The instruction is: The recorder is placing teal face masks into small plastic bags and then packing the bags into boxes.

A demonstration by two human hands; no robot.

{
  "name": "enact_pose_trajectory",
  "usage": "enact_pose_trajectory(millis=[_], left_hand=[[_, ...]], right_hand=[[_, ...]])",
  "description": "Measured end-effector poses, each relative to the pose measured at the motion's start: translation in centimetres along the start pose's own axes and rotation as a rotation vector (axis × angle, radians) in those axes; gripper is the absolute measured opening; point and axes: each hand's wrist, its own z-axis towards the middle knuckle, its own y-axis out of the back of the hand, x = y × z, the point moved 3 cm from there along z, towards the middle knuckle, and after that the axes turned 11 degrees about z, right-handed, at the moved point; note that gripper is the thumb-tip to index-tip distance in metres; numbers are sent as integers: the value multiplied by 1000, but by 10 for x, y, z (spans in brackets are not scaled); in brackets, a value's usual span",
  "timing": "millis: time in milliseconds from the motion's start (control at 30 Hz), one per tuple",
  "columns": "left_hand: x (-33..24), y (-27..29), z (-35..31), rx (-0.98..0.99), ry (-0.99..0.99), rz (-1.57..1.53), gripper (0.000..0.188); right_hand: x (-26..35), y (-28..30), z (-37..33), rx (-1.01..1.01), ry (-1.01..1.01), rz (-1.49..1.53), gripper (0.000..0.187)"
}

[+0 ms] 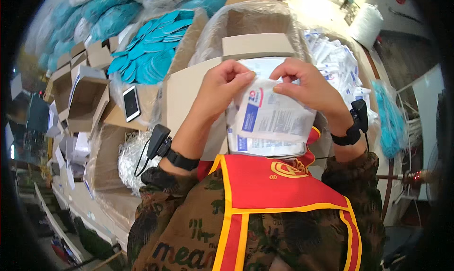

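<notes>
A white printed paper bag (274, 117) with a blue block and a red mark hangs by its top edge from my two hands. My left hand (221, 89) pinches its top left corner between thumb and fingers. Close beside it, my right hand (309, 86) pinches the same edge further right. Below the held bag lies a stack of similar bags (269, 147), its lower edge close to my red apron (279, 186) with yellow trim. Behind my hands, more of the flat white bags (260, 64) show.
Teal flat pads (156, 46) fill a carton at the far left. A phone (132, 103) lies nearer, above white strings (132, 162) in a lined box. Open small cartons (87, 100) stand left. A plastic-lined carton (257, 22) is ahead; filled white packets (333, 58) pile up right, beside a bagged teal bundle (388, 122).
</notes>
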Motion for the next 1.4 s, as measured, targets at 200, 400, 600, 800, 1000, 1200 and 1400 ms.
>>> enact_pose_trajectory(millis=[200, 400, 600, 800, 1000, 1200, 1400], left_hand=[[-4, -23, -15, 58, 33, 279, 11], [4, -29, -26, -45, 7, 264, 17], [-6, -33, -34, -115, -8, 457, 14], [12, -38, -32, -141, 134, -34, 16], [6, -45, -35, -126, 171, -176, 16], [9, -49, -33, -130, 161, -111, 18], [25, -43, -24, -202, 61, 115, 19]], right_hand=[[2, -21, -13, 30, 214, -134, 18], [4, -37, -17, -12, 189, -164, 17], [6, -43, -22, -128, 219, -245, 14], [22, -51, -25, -159, 369, -415, 10], [33, -57, -35, -133, 423, -634, 15], [39, -58, -43, -156, 510, -638, 14], [47, -61, -48, -45, 557, -549, 11]])
